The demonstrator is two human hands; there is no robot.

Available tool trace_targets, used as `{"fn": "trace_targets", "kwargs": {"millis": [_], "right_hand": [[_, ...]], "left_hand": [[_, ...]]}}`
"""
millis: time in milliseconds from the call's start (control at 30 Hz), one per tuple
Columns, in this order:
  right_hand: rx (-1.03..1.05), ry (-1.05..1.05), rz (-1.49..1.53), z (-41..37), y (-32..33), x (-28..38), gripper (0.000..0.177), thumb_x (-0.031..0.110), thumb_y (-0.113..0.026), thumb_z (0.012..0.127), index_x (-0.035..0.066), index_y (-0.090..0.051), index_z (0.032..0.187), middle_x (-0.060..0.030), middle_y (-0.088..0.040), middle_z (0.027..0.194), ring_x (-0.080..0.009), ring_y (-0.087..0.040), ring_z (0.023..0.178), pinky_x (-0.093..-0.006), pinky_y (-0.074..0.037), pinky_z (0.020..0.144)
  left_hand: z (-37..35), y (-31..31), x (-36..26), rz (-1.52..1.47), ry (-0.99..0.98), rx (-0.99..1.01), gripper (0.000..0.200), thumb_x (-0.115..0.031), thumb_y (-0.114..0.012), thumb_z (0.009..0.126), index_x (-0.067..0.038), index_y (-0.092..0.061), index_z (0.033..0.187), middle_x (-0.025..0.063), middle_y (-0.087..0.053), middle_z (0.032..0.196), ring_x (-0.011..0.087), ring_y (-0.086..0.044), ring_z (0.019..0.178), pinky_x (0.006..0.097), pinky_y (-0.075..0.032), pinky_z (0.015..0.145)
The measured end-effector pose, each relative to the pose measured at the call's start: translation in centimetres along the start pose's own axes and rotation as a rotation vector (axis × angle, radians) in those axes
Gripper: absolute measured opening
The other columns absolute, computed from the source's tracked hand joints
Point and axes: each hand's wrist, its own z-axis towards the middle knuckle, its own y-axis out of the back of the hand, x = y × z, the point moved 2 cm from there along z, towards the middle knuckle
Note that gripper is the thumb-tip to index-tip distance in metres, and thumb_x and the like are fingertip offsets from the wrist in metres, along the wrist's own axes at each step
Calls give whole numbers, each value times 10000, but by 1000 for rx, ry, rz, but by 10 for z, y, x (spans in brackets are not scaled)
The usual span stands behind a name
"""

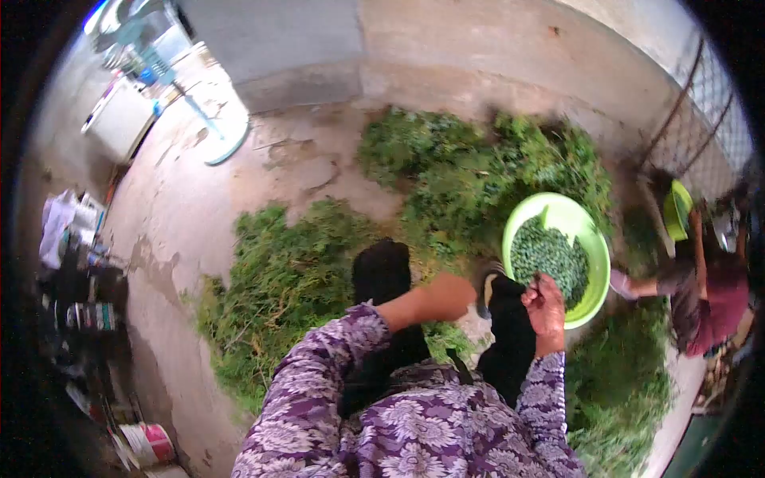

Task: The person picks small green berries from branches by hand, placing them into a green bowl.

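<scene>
My left hand (448, 298) is in front of my knees, smeared by motion, so its fingers do not show clearly. My right hand (545, 309) is closed in a pinch at the near left edge of a lime-green basin (598, 247). Whatever those fingers hold, if anything, is too small to make out. Many small round green berries (550, 259) fill the basin's bottom, with a leafy bit at the far side. Cut leafy branches (291, 279) lie in a heap left of my legs, and a larger heap of branches (478, 171) spreads beyond them.
Another person (709, 295) sits at the right by a second green basin (678, 209). More greenery (617, 382) lies at the lower right. A standing fan (191, 103) is at the upper left, and a white bucket (147, 443) lower left. A wall (494, 48) closes the far side.
</scene>
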Motion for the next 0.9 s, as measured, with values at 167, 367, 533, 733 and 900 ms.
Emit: {"fn": "trace_targets", "kwargs": {"millis": [167,367,533,733,900], "right_hand": [[-1,-71,-31,-5,-4,5,206,89,-526,822,-1,-530,1008,-99,-549,810,-153,-481,630,-280,-419,578],[-146,-301,-337,41,-11,4,162,115,-509,835,-4,-535,942,-56,-542,707,-128,-487,541,-262,-418,506],[29,-306,-1073,129,-6,-30,211,181,-553,755,-19,-580,816,-90,-588,697,-176,-568,582,-294,-458,554],[451,92,-1609,210,28,-127,257,259,-545,681,13,-566,753,-176,-558,677,-349,-533,597,-435,-431,581],[642,-478,-1799,272,35,-203,322,294,-548,685,30,-595,864,-166,-582,755,-309,-563,711,-383,-451,657]], "left_hand": [[22,37,26,-104,-4,-280,255,-279,-519,718,-29,-494,675,175,-524,686,374,-530,694,477,-412,578],[42,87,59,-462,137,-598,314,-223,-587,772,5,-556,986,118,-609,789,205,-593,681,299,-463,629],[57,86,100,-1031,341,-713,339,-230,-554,819,36,-539,1030,72,-606,840,147,-581,712,267,-462,654],[65,76,158,-1663,471,-950,259,-184,-506,857,23,-535,1009,99,-583,878,162,-561,673,298,-466,614],[60,110,167,-1783,389,-1023,216,-156,-504,851,12,-551,979,99,-593,833,144,-557,653,272,-461,594]]}}
